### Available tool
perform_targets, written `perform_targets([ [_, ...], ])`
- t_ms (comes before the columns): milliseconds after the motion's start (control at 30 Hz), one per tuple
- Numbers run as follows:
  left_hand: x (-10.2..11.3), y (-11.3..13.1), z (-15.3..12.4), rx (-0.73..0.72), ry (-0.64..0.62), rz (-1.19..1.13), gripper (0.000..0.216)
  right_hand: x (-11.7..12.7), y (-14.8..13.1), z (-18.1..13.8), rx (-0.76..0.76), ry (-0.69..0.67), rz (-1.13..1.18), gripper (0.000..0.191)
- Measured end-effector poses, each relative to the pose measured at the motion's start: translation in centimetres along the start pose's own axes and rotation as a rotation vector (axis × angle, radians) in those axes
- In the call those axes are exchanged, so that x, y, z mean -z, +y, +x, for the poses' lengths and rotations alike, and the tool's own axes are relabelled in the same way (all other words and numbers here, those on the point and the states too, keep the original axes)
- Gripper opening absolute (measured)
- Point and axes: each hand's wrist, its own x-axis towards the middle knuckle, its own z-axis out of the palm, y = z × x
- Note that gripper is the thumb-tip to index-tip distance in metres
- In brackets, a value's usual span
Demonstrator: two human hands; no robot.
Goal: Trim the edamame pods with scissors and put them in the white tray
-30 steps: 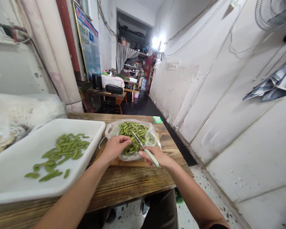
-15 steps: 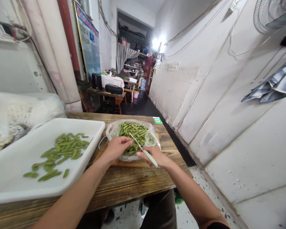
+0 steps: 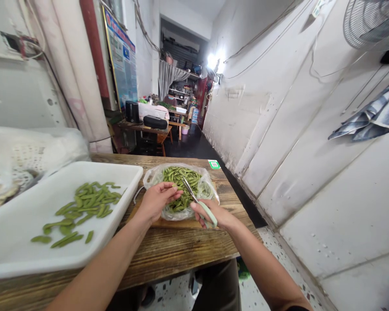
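My left hand [image 3: 157, 199] is lifted over the near edge of a clear plastic bag [image 3: 203, 188] full of green bean pods [image 3: 180, 176], its fingers pinched on one pod. My right hand [image 3: 216, 214] grips pale green-handled scissors [image 3: 197, 201], whose blades point up and left at the pod in my left fingers. The bag lies on a wooden board [image 3: 178, 222] on the wooden table [image 3: 181, 248]. To the left stands a white tray [image 3: 26, 224] holding several trimmed pods [image 3: 86, 205].
A bundle in cloudy plastic [image 3: 29, 151] lies behind the tray at far left. A white wall [image 3: 311, 151] runs close along the right, with a cloth [image 3: 372, 114] hanging on it. Beyond the table a corridor leads to a cluttered desk [image 3: 145, 123].
My left hand has lifted out of the bag with a pod between its fingers. The scissors have tilted up, their blades swinging toward that pod.
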Motion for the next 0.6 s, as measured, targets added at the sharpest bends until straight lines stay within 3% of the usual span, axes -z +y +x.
perform_targets([
  [467,-0.8,-0.9,-0.5,0.030,0.040,-0.044,0.015,-0.1,-0.3,-0.5,-0.030,0.009,-0.109,0.051],
  [600,0.2,-0.1,-0.6,-0.063,0.109,0.172,0.012,0.3,-0.9,-0.6,-0.016,-0.015,-0.092,0.050],
])
